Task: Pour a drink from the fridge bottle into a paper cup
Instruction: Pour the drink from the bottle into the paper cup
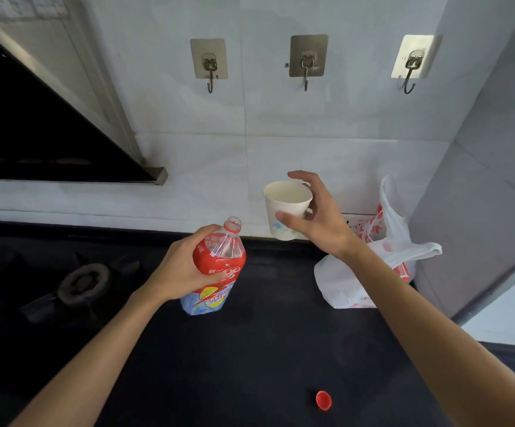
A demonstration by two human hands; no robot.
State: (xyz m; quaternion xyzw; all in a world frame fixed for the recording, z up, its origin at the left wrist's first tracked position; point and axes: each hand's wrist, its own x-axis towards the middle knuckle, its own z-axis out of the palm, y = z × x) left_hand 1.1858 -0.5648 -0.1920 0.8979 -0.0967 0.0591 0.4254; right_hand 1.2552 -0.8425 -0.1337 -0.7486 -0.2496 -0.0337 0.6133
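The bottle [221, 260], uncapped, with a red and blue label, leans slightly over a black counter [250, 349]; whether its base touches the top is unclear. Right of the bottle a white plastic bag [348, 285] sits by the wall. The left hand [179, 269] is wrapped round the bottle's upper body. Above and right of the bottle's neck, the right hand [321, 223] holds a paper cup [284, 208] in the air, thumb and fingers curled round it. Nearer than the bottle, to its right, a red cap [324, 400] lies on the counter.
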